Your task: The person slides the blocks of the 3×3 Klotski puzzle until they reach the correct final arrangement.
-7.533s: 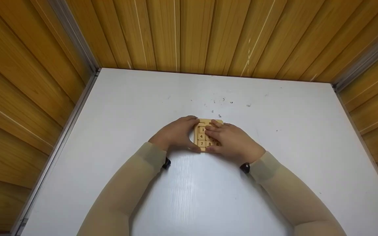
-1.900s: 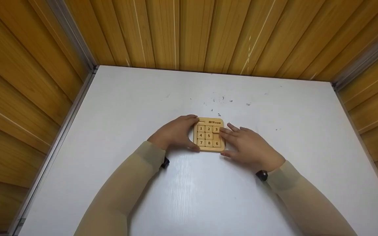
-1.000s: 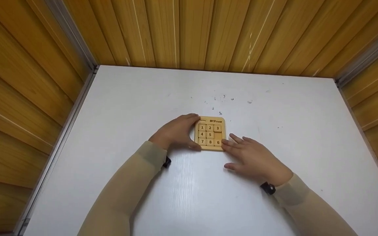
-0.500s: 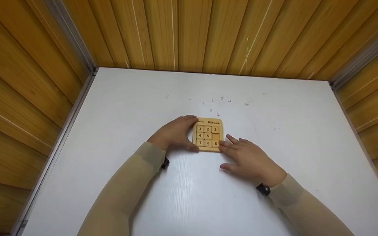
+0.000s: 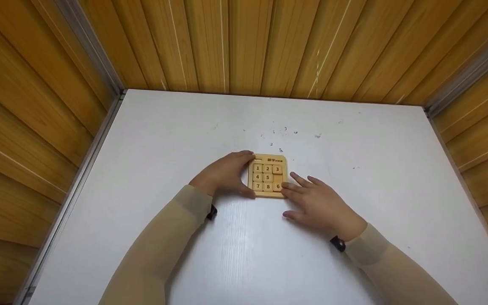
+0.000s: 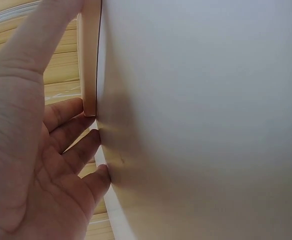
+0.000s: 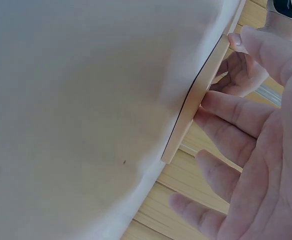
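A wooden number sliding puzzle (image 5: 268, 195) lies flat on the white table, its numbered tiles in three rows. The top row reads 1, 2, 3; the middle row 4, 5 and a gap at the right; the bottom row 7, 8, 6. My left hand (image 5: 225, 171) holds the frame from the left, thumb at the near corner and fingers at the far corner. With its fingers spread, my right hand (image 5: 320, 203) touches the right edge beside the 6 tile (image 5: 278, 186); its thumb is off the puzzle. Both wrist views show the frame's side edge (image 6: 90, 65) edge-on, the tiles hidden.
The white table (image 5: 176, 123) carries small dark marks (image 5: 295, 132) beyond the puzzle. Wood-plank walls (image 5: 244, 46) stand at the back and both sides, with metal posts in the corners.
My right hand has come off the puzzle's top to its right side, then down from the 3 tile to beside the 6 tile. My left hand keeps its hold. Recently, little has moved.
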Demonstrator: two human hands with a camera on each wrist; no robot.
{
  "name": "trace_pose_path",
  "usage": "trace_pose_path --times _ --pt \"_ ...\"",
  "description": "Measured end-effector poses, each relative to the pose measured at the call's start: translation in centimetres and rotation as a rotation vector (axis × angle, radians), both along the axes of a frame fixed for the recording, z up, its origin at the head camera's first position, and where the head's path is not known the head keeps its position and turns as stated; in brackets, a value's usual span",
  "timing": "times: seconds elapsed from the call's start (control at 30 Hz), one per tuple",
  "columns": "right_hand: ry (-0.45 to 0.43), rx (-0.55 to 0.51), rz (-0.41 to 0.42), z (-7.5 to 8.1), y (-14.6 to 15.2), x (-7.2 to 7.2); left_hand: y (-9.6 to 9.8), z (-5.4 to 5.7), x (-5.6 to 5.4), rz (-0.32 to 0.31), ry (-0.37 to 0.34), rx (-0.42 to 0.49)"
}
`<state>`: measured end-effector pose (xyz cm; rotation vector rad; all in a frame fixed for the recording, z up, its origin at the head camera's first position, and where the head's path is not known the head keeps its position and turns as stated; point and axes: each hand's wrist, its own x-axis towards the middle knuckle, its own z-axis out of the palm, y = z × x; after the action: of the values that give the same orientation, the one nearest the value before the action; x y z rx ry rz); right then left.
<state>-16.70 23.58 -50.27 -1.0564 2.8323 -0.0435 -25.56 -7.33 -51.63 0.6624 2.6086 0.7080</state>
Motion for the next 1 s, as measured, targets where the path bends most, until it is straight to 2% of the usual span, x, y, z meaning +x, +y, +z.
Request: trace_pose_path --times 0.2,0.37,0.7,1.0 --pt "0.001 -0.011 -0.007 0.0 0.0 -0.5 -0.2 0.0 0.1 0.011 0.001 0.016" --pt "-0.016 -0.028 -0.014 -0.3 0.3 -1.0 -0.1 -0.1 -0.1 -0.004 0.002 -0.012" --pt "-0.07 -0.012 -0.043 0.0 0.4 -1.6 -0.1 -0.2 -0.3 -0.012 0.001 -0.024" --pt "-0.075 -0.008 -0.042 0.2 0.4 -2.1 -0.1 -0.2 -0.3 -0.014 -0.006 -0.031"
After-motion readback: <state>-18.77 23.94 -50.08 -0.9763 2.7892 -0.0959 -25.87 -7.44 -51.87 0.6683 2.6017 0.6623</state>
